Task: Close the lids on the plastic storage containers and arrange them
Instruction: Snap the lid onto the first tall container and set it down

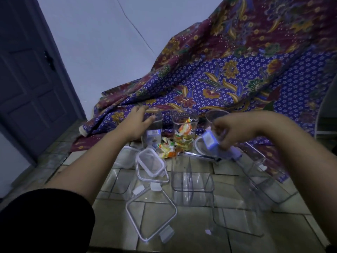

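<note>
You are gripping a tall clear container (152, 125) at its rim with your left hand (139, 121), fingers curled over the top edge and clamped on the wall; it is standing upright, long axis vertical, directly under those fingers. Your right hand (228, 132) is pinching a lid (209, 140) with blue-tinted latch flaps, fingers closed around its far edge, lid tilted and facing you, held just off the floor. The container you are steadying is lying to the left of the lid-holding fingers, with a second upright container (184, 128) holding colourful sachets standing between the two hands, so the lid is having to cross over that middle one. A third rim (217, 114) is showing just behind your right fingers; whether it is a container or a cup, cannot tell. Counting upright ones at the back: three. Nearer you than both hands, loose lids are lying flat on the tiled floor (197, 240): one rectangular lid (151, 164), one square lid (151, 216), both unlatched. At least three more empty clear tubs (192, 183) are sitting below your right wrist, edges blurred, exact count unsure. Loose sachets (166, 148) are lying just below the middle container. Judging by this, no lid is closed yet.
</note>
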